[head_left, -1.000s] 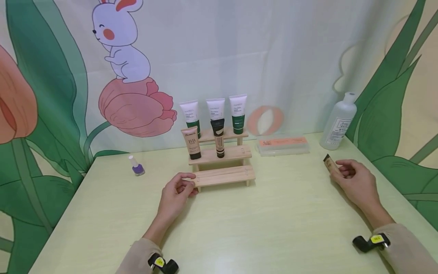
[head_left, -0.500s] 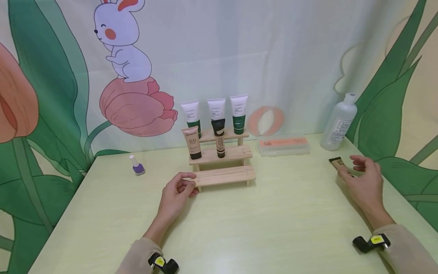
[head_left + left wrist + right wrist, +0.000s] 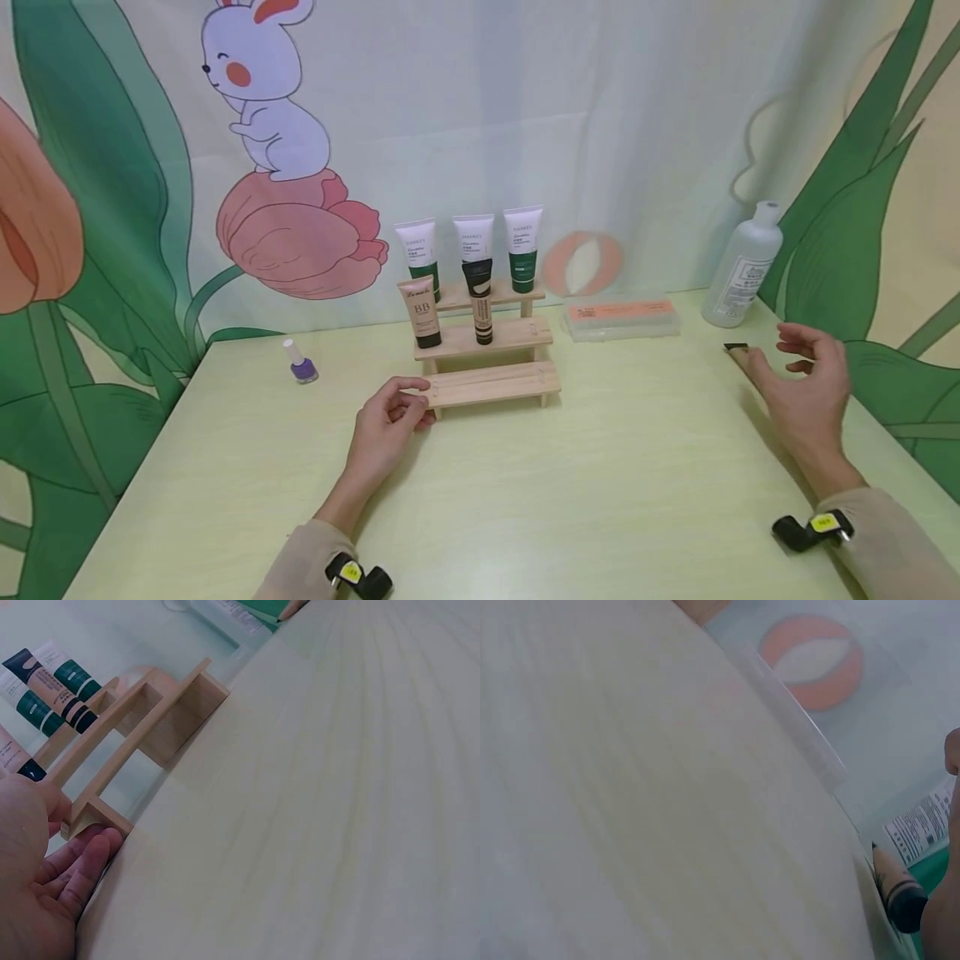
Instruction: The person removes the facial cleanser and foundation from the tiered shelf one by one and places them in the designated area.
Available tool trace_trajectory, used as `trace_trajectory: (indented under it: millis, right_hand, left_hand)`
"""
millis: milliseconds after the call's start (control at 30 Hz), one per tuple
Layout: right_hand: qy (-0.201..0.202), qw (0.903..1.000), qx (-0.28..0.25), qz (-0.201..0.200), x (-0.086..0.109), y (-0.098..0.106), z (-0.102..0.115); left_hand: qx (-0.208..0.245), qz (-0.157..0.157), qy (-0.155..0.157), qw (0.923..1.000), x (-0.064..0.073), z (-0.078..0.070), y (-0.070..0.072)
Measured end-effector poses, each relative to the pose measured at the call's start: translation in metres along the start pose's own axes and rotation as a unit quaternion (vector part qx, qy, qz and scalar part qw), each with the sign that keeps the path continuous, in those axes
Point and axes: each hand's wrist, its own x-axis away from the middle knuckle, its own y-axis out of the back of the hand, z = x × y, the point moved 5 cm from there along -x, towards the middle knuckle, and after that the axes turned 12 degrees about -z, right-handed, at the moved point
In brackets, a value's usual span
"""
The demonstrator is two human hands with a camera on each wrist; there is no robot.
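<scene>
My left hand (image 3: 384,421) grips the left end of the lowest step of a wooden tiered stand (image 3: 495,385); in the left wrist view its fingers (image 3: 79,874) curl around the stand's front leg. On the far right, my right hand (image 3: 810,408) is beside a small beige tube with dark ends (image 3: 738,357), its fingers spread apart from the thumb. The thumb overlaps the tube and hides part of it. In the right wrist view, the tube (image 3: 895,881) is low over the table beside the hand's edge.
White-and-green tubes (image 3: 522,250) stand on the top step. A BB cream tube (image 3: 422,312) and a black-capped tube (image 3: 482,308) occupy the middle step. Purple nail polish (image 3: 302,367) stands left, a clear plastic case (image 3: 621,319) behind, and a white bottle (image 3: 742,267) at back right.
My right hand has lowered the beige tube to the table, its fingers have spread, and it has shifted slightly right. The left hand and stand have stayed put.
</scene>
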Motion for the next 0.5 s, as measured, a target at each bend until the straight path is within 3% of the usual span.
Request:
trace_trajectory:
  millis: [233,500]
  right_hand:
    - [-0.009,0.996,-0.078,0.042,0.01,-0.029,0.032]
    - [0.018,0.9754,-0.188,0.113,0.029,-0.079,0.096]
  left_hand:
    - [0.003,-0.001,0.002,1.0,0.0,0.0,0.002]
    - [0.004,0.002,0.001,1.0,-0.001,-0.002,-0.001]
